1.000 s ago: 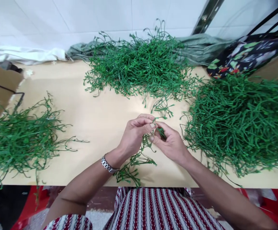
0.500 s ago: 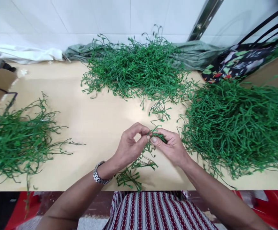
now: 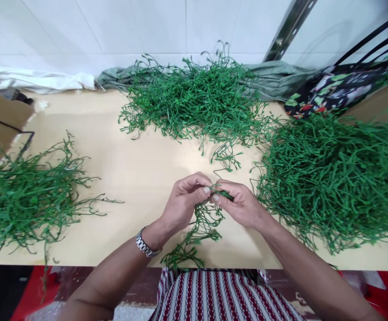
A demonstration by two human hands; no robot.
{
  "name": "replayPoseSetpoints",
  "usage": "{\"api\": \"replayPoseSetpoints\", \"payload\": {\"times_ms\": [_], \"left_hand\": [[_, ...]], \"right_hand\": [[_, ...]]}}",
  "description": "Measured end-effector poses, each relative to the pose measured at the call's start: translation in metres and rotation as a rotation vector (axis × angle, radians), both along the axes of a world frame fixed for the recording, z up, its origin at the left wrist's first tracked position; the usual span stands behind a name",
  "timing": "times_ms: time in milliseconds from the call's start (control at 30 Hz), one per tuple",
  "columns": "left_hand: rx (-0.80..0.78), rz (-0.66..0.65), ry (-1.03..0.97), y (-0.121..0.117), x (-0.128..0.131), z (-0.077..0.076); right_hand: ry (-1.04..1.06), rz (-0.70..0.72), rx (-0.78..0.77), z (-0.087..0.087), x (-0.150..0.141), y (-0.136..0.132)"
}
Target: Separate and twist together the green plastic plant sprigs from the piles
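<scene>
My left hand (image 3: 184, 201) and my right hand (image 3: 242, 204) meet over the middle of the table, thumbs against fingertips. Between them they pinch a thin green stem, seemingly of artificial plant. More green stems (image 3: 225, 195) are tucked in the curl of my right fingers. Beneath my hands a chain of joined green stems (image 3: 208, 220) trails toward me, ending in a small heap (image 3: 182, 257) at the table's front edge. A few loose stems (image 3: 226, 156) lie just beyond my fingers. How the pinched stem meets the chain is hidden by my fingertips.
Large piles of green stems lie at the back (image 3: 194, 98), at the right (image 3: 337, 178) and at the left (image 3: 30, 191). A cardboard box (image 3: 0, 120) stands at the left edge. Floral cloth (image 3: 334, 91) and green cloth (image 3: 274, 78) line the back of the table (image 3: 130, 169).
My hands have come lower and closer together, fingertips now touching around the stem. More of the stem chain shows hanging below them. The piles have not changed; the view shifts slightly.
</scene>
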State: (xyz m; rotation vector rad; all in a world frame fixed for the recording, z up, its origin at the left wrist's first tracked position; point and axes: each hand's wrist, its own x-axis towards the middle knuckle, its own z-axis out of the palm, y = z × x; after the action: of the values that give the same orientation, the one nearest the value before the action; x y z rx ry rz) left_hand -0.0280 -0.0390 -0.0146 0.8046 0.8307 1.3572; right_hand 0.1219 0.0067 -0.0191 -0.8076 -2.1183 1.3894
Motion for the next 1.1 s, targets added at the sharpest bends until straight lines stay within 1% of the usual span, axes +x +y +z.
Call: {"api": "replayPoseSetpoints", "payload": {"times_ms": [133,233,300,367,433,500,533,567,667,733,767,867,1000,1100], "left_hand": [[-0.126,0.034,-0.226,0.0,0.002,0.0],[-0.184,0.048,-0.303,0.001,0.002,0.0],[-0.207,0.029,-0.32,0.003,0.001,0.0],[-0.213,0.004,-0.332,0.006,-0.002,0.001],[-0.199,-0.008,-0.324,0.009,-0.007,0.003],[-0.185,0.016,-0.27,0.012,-0.012,0.005],[-0.182,0.038,-0.229,0.013,-0.013,0.006],[-0.176,0.063,-0.185,0.014,-0.015,0.007],[-0.161,0.14,-0.082,0.014,-0.014,0.009],[-0.16,0.182,-0.049,0.015,-0.011,0.009],[-0.165,0.196,-0.041,0.015,-0.009,0.009],[-0.174,0.229,-0.022,0.016,-0.005,0.01],[-0.166,0.235,0.011,0.016,-0.004,0.008],[-0.124,0.244,0.081,0.012,-0.005,0.004]], "right_hand": [[0.109,0.008,-0.177,-0.003,-0.008,0.0],[0.194,-0.005,-0.244,-0.007,-0.013,0.002],[0.193,-0.007,-0.202,-0.009,-0.015,0.004],[0.158,0.021,-0.081,-0.009,-0.015,0.006],[0.109,0.078,0.054,-0.008,-0.012,0.007],[0.06,0.119,0.138,-0.004,-0.007,0.008],[0.04,0.114,0.166,-0.002,-0.004,0.008],[0.026,0.088,0.185,0.0,-0.001,0.007],[0.043,-0.096,0.2,0.005,0.003,0.005],[0.028,-0.186,0.195,0.006,0.001,0.002],[0.004,-0.203,0.193,0.005,-0.002,0.0],[-0.05,-0.194,0.205,0.001,-0.01,-0.004],[-0.012,-0.242,0.32,-0.006,-0.013,-0.005],[0.026,-0.273,0.327,-0.007,-0.011,-0.002]]}}
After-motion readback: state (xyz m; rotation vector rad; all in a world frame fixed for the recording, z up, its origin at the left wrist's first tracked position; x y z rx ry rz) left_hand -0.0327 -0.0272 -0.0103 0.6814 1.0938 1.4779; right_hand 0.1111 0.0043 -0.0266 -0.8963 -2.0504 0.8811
